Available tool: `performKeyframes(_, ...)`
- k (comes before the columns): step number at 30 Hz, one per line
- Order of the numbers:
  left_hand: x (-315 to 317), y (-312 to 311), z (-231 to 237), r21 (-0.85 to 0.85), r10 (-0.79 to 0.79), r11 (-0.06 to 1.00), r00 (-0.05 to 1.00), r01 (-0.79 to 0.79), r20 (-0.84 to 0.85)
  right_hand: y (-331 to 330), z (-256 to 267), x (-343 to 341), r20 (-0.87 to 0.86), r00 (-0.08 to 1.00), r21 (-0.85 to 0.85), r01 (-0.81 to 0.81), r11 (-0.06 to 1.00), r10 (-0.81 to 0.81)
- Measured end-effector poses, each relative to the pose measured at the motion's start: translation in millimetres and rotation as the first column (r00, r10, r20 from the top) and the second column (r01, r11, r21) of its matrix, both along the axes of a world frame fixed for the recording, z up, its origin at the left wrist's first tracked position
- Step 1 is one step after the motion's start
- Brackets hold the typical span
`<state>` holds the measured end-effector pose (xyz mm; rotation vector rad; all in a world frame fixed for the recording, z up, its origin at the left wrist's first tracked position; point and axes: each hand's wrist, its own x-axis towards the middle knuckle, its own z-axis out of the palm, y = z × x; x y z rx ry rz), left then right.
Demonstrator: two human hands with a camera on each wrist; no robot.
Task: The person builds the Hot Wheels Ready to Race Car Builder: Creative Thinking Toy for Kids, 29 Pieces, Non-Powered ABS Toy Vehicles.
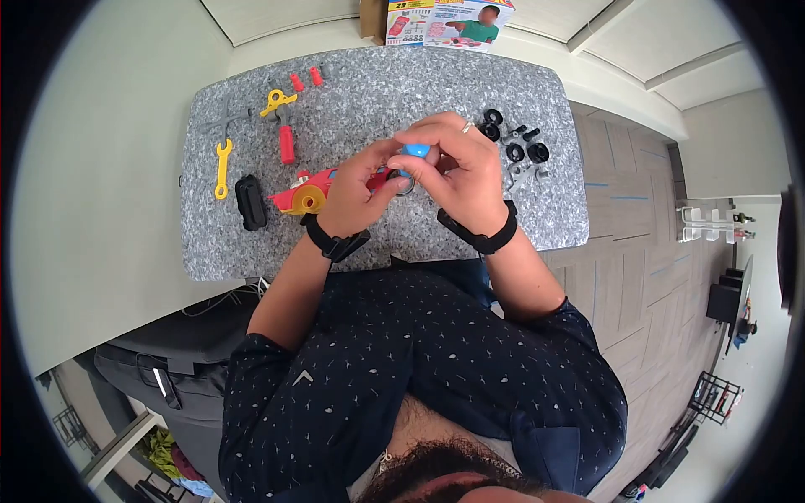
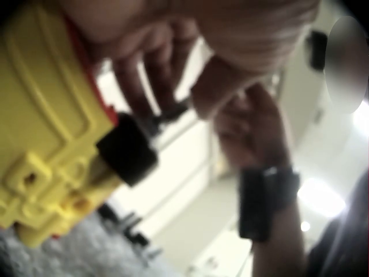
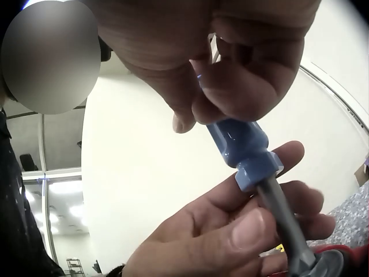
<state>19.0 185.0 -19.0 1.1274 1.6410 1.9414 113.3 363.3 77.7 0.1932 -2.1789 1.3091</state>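
My right hand (image 1: 470,172) grips the blue handle of a toy screwdriver (image 3: 239,141). Its grey shaft runs down to the hub of a wheel (image 3: 326,264) on a red and yellow toy car (image 1: 289,201). Around the car's right-hand end is my left hand (image 1: 356,189), holding it, with thumb and fingers on both sides of the shaft in the right wrist view. The left wrist view gives the car's yellow underside and a black wheel (image 2: 128,149). My left hand hides much of the car's body in the head view.
Left on the speckled table (image 1: 386,84) lie a yellow wrench (image 1: 223,168), a red-handled hammer (image 1: 286,138), a black part (image 1: 250,202) and red pieces (image 1: 315,76). Several black wheels (image 1: 538,152) and small grey parts lie at right. A printed box (image 1: 449,23) stands behind the far edge.
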Motion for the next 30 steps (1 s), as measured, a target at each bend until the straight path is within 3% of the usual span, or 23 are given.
performKeyframes(3, 0.5, -1.7, -1.0, -0.022, 0.011, 1.000, 1.000, -0.010, 0.028, -2.9, 1.8, 1.7, -0.003, 0.999, 0.003, -0.045, 0.999, 0.045)
performKeyframes(9, -2.2, -3.7, -7.4, -0.067, 0.017, 0.997, 0.995, -0.023, -0.094, -4.5, -5.3, 2.5, 0.025, 0.998, -0.016, -0.049, 0.999, 0.050)
performKeyframes(15, -0.6, -5.0, -5.7, -0.066, 0.007, 0.998, 1.000, -0.007, -0.007, -5.8, -5.9, 7.7, 0.055, 0.998, 0.002, -0.012, 1.000, 0.012)
performKeyframes(18, -0.1, 0.7, 9.6, 0.016, 0.026, 1.000, 0.987, -0.024, -0.156, 13.4, -18.7, 8.3, -0.132, 0.991, -0.141, -0.027, 0.990, 0.008)
performKeyframes(20, 0.0, -6.9, 30.9, -0.071, 0.046, 0.995, 0.953, -0.070, -0.299, 29.7, -16.5, 20.3, -0.101, 0.987, -0.410, 0.071, 0.909, -0.123)
performKeyframes(21, 0.1, -12.8, 40.9, -0.113, 0.048, 0.989, 0.929, -0.096, -0.367, 46.7, -18.6, 22.9, -0.087, 0.983, -0.459, 0.106, 0.882, -0.164)
performKeyframes(23, -1.4, -26.7, 52.8, -0.131, 0.110, 0.972, 0.868, -0.197, -0.485, 95.2, -37.1, 31.7, 0.154, 0.943, -0.406, 0.334, 0.851, -0.296)
performKeyframes(24, -2.9, -35.2, 56.4, -0.134, 0.137, 0.960, 0.829, -0.246, -0.541, 112.2, -41.4, 35.4, 0.202, 0.895, -0.132, 0.427, 0.895, -0.397)
performKeyframes(25, -5.3, -46.6, 59.0, -0.157, 0.162, 0.942, 0.812, -0.296, -0.562, 126.9, -44.2, 37.8, 0.216, 0.838, 0.154, 0.478, 0.865, -0.502)
performKeyframes(26, -8.1, -61.3, 60.6, -0.178, 0.185, 0.921, 0.792, -0.346, -0.582, 135.6, -48.5, 38.0, 0.196, 0.774, 0.427, 0.485, 0.763, -0.602)
performKeyframes(30, -17.4, -115.9, 52.9, -0.270, 0.262, 0.820, 0.749, -0.506, -0.608, 136.1, -77.4, 23.5, 0.241, 0.743, 0.578, 0.406, 0.708, -0.624)
